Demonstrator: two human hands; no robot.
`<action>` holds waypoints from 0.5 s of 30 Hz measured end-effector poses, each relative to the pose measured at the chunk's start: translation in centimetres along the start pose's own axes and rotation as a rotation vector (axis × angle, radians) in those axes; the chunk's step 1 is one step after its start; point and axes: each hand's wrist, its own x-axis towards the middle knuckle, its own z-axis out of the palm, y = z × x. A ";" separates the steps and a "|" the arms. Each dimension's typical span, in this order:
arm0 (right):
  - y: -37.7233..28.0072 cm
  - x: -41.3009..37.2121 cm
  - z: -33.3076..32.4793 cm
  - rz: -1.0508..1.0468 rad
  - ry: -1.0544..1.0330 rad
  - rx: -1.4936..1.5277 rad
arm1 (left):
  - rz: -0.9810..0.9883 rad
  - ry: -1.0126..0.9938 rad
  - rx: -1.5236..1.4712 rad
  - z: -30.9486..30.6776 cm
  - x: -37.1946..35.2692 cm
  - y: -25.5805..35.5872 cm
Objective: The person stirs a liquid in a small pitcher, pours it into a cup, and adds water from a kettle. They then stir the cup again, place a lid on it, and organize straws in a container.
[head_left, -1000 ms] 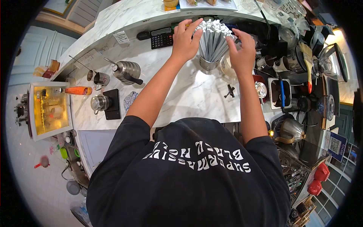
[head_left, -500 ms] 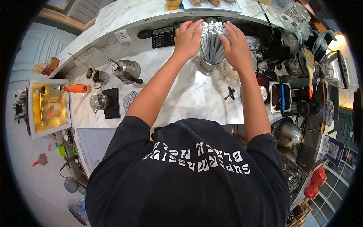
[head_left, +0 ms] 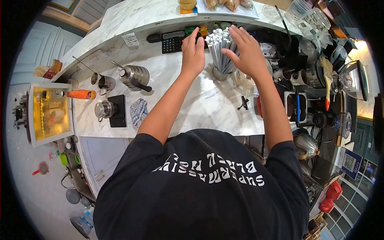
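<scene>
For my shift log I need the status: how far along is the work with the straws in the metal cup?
Done: the straws stand bunched in the metal cup on the counter. In hand: the left hand and right hand, both open, flank the bunch's top. Left: the tips look uneven and fan out, so some tidying probably remains.

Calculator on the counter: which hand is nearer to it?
Left. The left hand is just right of the calculator; the right hand is farther, beyond the straws.
</scene>
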 end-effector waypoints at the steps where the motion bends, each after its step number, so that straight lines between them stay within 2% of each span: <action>1: -0.1 -0.2 0.1 0.002 -0.029 -0.004 | -0.015 0.004 0.014 -0.2 -0.3 -0.5; 8: -0.7 -0.5 0.0 -0.018 -0.121 -0.070 | -0.156 -0.016 0.029 -1.7 -2.6 -2.1; 15: -1.5 0.7 -0.5 -0.057 -0.123 -0.079 | -0.178 -0.003 0.043 -2.6 -3.1 -2.3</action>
